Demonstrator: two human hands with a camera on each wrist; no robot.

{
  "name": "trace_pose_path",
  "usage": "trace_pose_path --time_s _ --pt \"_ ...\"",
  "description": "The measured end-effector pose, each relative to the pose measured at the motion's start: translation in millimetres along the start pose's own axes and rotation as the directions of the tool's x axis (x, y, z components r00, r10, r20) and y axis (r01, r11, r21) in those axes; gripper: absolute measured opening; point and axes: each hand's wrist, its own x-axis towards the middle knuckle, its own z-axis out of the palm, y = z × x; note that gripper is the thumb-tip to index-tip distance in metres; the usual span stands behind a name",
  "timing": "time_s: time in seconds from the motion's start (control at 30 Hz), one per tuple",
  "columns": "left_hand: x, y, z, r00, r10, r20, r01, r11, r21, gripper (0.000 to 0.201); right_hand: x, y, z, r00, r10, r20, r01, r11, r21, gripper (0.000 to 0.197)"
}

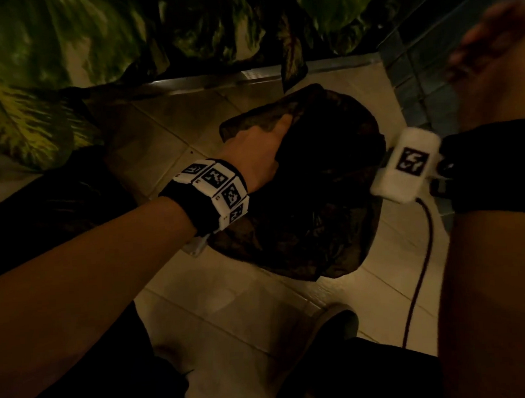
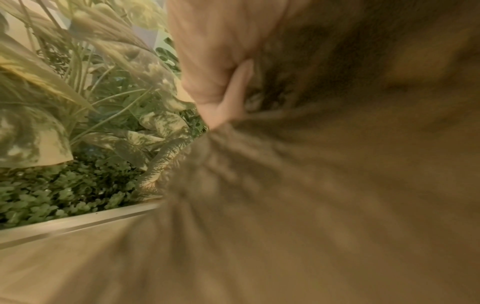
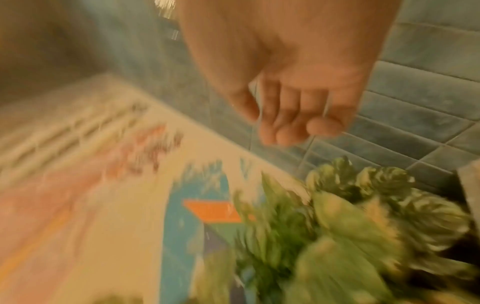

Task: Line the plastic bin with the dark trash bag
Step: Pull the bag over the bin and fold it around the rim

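The dark trash bag [image 1: 310, 189] sits on the tiled floor [image 1: 231, 311], apparently draped over the bin (itself hidden), mouth upward, long axis running away from the person. Lining looks nearly done; tucking remains. The left hand [image 1: 261, 146] grips its far-left edge; the right hand [image 3: 293, 82], blurred, hangs relaxed, holding nothing.

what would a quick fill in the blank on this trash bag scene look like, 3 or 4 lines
1. The dark trash bag is gripped by the person's ____ hand.
2. The right hand holds ____.
3. The floor under the bag is covered in pale ____.
4. Behind the bag stand leafy green ____.

Missing words: left; nothing; tiles; plants
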Motion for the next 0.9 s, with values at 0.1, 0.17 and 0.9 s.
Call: trace_pose_path --time_s 0.1,0.17,0.9 --pt "1 0 1 1.000 0.001 -0.001 -0.001 1.000 0.011 0.076 -21 -4 4 0.991 0.050 0.121 -0.060 0.995 0.078 0.024" --pt "1 -1 2 1.000 -0.005 -0.013 0.005 1.000 0.018 0.074 -57 9 25 0.901 0.064 0.429 0.062 0.960 -0.274 0.024" --pt "-26 -10 10 0.957 -0.273 0.099 0.210 0.412 -0.887 0.022 -129 144 0 0.959 0.254 0.128 -0.243 0.965 -0.100 0.069"
